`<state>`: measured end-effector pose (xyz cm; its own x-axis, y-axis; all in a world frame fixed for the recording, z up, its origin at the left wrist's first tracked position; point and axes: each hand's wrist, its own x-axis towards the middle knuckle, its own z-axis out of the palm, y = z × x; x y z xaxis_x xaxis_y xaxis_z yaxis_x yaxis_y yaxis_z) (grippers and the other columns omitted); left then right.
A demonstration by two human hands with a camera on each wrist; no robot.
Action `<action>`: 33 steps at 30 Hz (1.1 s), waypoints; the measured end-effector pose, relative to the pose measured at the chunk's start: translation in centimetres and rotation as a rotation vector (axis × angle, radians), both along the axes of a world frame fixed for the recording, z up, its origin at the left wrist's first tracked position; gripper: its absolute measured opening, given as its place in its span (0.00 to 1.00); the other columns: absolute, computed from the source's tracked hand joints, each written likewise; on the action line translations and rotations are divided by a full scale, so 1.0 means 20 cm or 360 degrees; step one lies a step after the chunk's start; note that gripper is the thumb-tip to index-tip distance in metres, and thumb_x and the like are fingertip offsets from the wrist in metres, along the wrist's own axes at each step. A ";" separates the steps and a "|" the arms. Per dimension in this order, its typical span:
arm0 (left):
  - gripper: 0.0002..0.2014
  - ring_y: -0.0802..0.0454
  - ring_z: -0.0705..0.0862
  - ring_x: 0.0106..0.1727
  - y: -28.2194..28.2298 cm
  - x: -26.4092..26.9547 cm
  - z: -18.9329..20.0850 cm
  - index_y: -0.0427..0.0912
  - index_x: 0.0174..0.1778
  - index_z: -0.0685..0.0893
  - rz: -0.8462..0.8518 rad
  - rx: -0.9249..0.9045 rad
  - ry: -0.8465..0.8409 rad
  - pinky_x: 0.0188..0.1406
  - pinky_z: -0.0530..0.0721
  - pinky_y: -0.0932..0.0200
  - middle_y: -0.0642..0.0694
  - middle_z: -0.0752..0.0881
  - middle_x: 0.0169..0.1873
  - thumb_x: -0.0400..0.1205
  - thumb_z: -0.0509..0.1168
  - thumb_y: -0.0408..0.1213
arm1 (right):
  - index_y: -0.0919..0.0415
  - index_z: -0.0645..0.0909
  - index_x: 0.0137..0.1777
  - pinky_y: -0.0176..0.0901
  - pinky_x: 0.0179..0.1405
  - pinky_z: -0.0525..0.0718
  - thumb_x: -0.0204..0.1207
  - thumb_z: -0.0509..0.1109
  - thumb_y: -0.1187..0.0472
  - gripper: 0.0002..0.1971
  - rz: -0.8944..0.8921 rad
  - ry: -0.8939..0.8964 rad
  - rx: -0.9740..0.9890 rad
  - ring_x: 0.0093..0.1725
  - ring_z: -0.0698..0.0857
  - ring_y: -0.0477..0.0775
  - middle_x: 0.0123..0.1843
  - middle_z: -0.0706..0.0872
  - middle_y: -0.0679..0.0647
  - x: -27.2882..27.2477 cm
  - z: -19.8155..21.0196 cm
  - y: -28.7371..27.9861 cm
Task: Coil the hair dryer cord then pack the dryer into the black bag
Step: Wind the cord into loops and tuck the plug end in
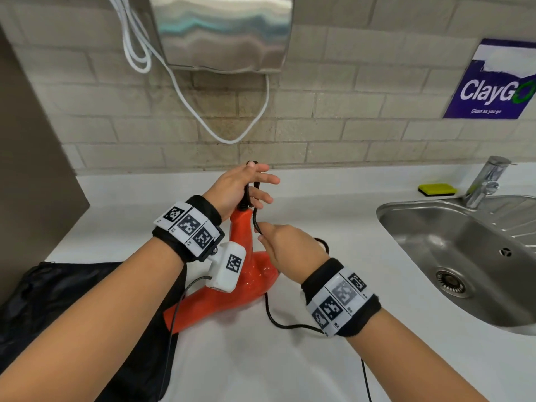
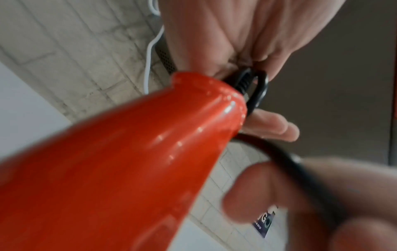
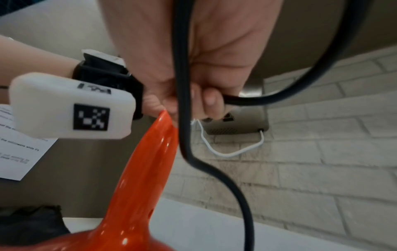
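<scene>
Below the left hand (image 1: 236, 185), which grips the folded cord (image 1: 256, 219), stands the red dryer (image 1: 240, 281); the right hand (image 1: 285, 246) pinches the cord lower.

A steel sink (image 1: 452, 242) with a tap (image 1: 487, 181) is set in the white bench (image 1: 319, 198), a yellow sponge (image 1: 437, 189) just beside the tap, a purple sign (image 1: 493, 82) and a steel wall dryer (image 1: 223, 33) on the brick wall.

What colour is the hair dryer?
The hair dryer is bright orange-red and glossy, clearest in the head view.
</scene>
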<state>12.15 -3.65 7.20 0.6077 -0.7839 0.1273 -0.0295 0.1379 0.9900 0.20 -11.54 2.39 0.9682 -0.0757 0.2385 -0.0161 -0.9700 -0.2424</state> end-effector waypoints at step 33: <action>0.33 0.61 0.60 0.10 0.06 0.01 0.00 0.39 0.28 0.88 -0.0440 0.0120 0.0199 0.13 0.64 0.68 0.55 0.62 0.08 0.85 0.41 0.45 | 0.64 0.81 0.57 0.18 0.50 0.74 0.80 0.56 0.64 0.14 0.0080 -0.0569 0.0985 0.44 0.81 0.24 0.46 0.86 0.48 0.05 0.05 -0.26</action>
